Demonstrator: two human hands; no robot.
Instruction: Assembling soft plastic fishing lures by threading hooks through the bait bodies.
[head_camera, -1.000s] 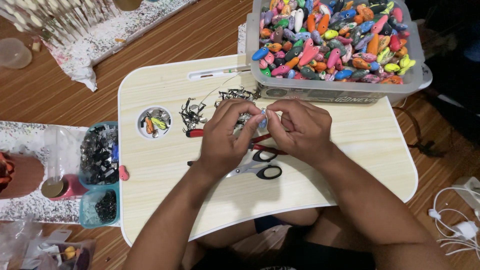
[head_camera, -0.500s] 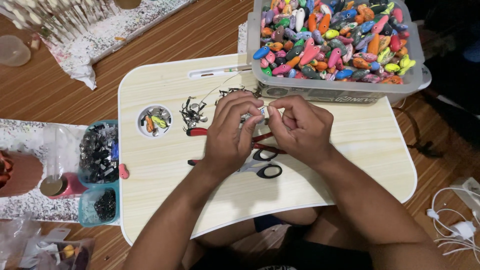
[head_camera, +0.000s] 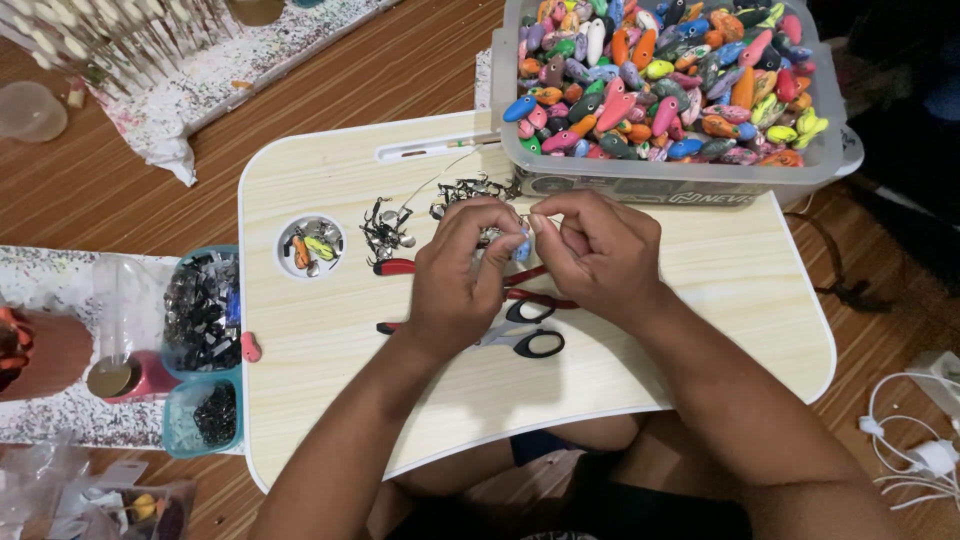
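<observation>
My left hand and my right hand meet over the middle of a pale wooden lap table. Between their fingertips they pinch a small light-blue fishing lure body with bits of metal hardware on it. Under my hands lie red-handled pliers and black-handled scissors. A heap of small dark metal hooks and rings lies just left of my left hand.
A grey plastic bin full of colourful lure bodies stands at the table's back right. A round cup recess holds a few lures. Teal trays of dark metal parts hang off the left edge. White cables lie on the floor at right.
My hands have kept nearly the same place. The fingers have shifted slightly around the small lure between them.
</observation>
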